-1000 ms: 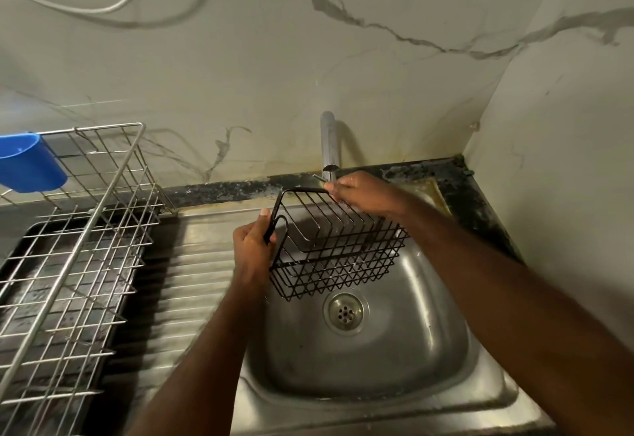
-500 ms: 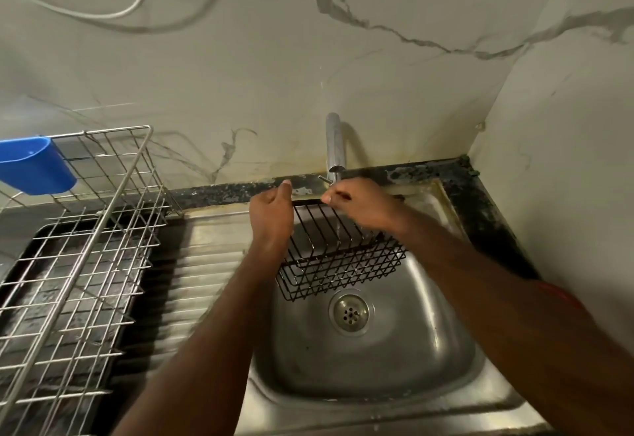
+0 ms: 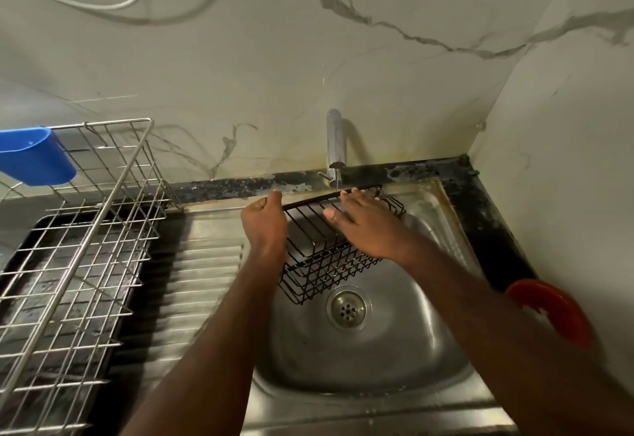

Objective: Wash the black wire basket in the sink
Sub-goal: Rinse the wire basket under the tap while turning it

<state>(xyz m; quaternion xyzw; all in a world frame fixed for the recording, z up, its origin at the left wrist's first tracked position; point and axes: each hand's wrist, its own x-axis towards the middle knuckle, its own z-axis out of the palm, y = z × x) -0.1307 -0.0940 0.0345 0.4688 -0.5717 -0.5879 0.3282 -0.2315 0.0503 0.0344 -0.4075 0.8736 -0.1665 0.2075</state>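
Note:
The black wire basket (image 3: 319,264) hangs tilted over the steel sink (image 3: 404,343), just under the chrome tap (image 3: 334,147). A thin stream of water runs from the tap onto the basket's far rim. My left hand (image 3: 264,226) grips the basket's left end, fingers curled round the top wire. My right hand (image 3: 360,226) lies across the inside of the basket with fingers stretched out, fingertips touching the far rim under the water.
A steel dish rack (image 3: 79,247) with a blue plastic cup (image 3: 34,156) stands on the ribbed drainboard (image 3: 202,281) to the left. A red bowl (image 3: 552,312) sits at the right edge. The drain (image 3: 347,308) lies below the basket. Marble walls close the back and right.
The basket has been lifted and moved back under the tap. My right hand has flattened out and slid over the wires to the far rim. Water now reaches the basket.

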